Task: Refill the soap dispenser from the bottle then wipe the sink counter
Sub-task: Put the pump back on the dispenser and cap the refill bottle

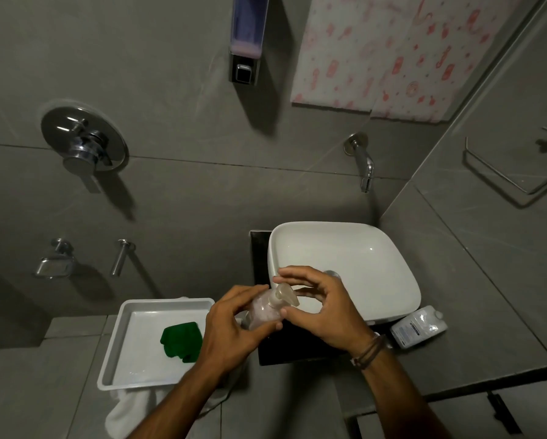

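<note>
A small clear soap dispenser with pale pink liquid is held above the dark counter, at the near left edge of the white basin. My left hand wraps its body. My right hand has its fingers around the clear pump head. A white refill bottle with a blue label lies on its side on the counter, right of the basin. A green cloth lies in a white tray to the left.
A wall spout hangs over the basin. A wall-mounted soap dispenser and a patterned towel are higher up. A mixer valve and a soap dish are on the left wall. A white towel lies under the tray.
</note>
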